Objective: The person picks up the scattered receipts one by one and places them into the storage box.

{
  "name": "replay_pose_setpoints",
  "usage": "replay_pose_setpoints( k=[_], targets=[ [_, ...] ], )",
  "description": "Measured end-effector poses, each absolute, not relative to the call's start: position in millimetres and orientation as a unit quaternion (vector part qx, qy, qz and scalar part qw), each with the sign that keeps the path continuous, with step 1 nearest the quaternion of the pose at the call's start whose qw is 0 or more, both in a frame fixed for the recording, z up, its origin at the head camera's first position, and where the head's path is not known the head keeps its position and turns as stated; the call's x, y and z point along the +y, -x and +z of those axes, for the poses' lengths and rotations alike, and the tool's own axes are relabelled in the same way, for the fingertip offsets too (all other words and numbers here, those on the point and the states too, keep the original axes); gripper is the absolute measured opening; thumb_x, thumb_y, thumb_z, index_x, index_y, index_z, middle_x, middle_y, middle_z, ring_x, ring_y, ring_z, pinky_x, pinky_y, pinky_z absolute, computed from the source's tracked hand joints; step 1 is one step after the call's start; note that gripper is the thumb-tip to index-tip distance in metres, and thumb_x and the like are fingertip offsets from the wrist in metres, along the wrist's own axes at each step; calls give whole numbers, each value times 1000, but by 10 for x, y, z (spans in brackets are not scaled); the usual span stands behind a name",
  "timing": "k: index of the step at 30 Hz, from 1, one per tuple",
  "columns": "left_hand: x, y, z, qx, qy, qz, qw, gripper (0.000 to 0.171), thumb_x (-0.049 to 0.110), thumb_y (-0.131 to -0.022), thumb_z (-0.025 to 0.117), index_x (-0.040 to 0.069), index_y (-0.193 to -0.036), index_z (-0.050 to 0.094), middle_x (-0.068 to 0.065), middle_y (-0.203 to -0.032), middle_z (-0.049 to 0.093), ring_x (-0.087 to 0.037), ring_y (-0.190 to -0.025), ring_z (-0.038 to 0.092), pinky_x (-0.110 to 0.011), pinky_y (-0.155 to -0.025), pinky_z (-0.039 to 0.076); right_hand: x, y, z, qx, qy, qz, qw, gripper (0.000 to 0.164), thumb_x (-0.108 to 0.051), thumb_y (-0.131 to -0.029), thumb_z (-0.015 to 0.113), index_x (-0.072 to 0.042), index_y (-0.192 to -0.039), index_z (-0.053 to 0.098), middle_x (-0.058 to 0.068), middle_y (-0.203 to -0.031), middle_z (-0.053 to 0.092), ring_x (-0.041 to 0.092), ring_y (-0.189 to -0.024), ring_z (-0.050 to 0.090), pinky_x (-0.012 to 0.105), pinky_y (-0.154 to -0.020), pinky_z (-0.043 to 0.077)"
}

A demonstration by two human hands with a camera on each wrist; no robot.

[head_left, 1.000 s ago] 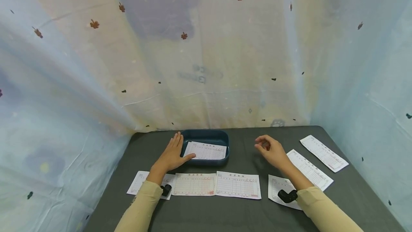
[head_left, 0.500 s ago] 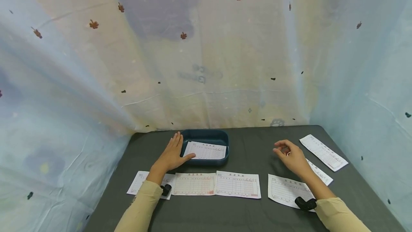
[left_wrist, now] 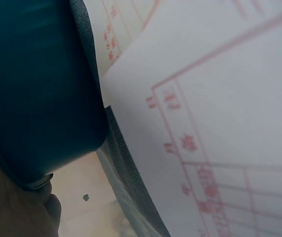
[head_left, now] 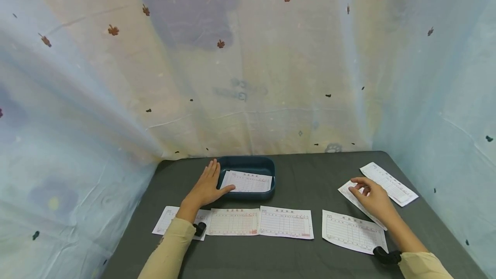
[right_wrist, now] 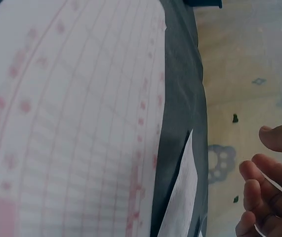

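Note:
My left hand rests on the left rim of a dark blue tray, fingers straight and thumb spread over the near corner. Inside the tray lie white printed form slips. My right hand is over a tilted form slip at the right, covering part of it. In the right wrist view, the thumb and loosely bent fingers stand apart with nothing between them. The left wrist view shows the tray's side beside a large, close red-lined slip.
Another slip lies at the far right, and one nearer the front. In front of the tray is a row: a cream slip, a white slip, and one partly behind my left wrist. A patterned curtain hangs behind the table.
My right hand has moved right and slightly nearer, from beside the tray to over the tilted slip. The left hand has stayed on the tray's rim.

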State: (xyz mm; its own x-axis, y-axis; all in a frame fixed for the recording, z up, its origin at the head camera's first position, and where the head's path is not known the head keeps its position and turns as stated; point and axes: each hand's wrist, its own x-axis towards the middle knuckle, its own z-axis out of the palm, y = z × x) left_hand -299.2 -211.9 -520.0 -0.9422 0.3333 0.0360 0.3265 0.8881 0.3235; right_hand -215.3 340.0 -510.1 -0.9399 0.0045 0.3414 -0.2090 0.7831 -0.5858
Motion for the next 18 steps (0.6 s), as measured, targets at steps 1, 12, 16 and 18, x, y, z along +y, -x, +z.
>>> replay_pose_setpoints(
  k=[1,12,16,18],
  targets=[
    [-2118,2993,-5198,972,-169,163,11,119,80,-99,53,-5,-170,8,-21,-179,-3,-38,-166,-3,-57,-134,7,3431,2143,-5114,-931,-52,321,166,31,-15,-99,80,3,-124,73,7,-94,70,6,-74,51,26,-59,41],
    [-2105,2976,-5187,973,-170,159,1,118,78,-99,54,-6,-169,10,-24,-178,3,-39,-166,0,-56,-134,10,3763,2023,-5194,-941,-45,273,194,31,-13,-92,84,3,-116,76,16,-97,74,35,-87,66,40,-68,48],
    [-2105,2983,-5195,972,-170,159,1,118,78,-99,54,-6,-169,10,-24,-179,4,-39,-166,1,-57,-134,11,3870,1967,-5227,-947,-32,253,194,33,-17,-90,85,1,-116,76,19,-99,75,40,-90,67,49,-69,46],
    [-2106,2985,-5198,973,-170,158,2,118,78,-99,54,-5,-169,9,-23,-179,3,-38,-166,0,-56,-134,10,3916,1942,-5226,-952,-24,248,178,36,-20,-91,84,2,-119,74,22,-102,74,44,-94,67,56,-71,45]
  ],
)
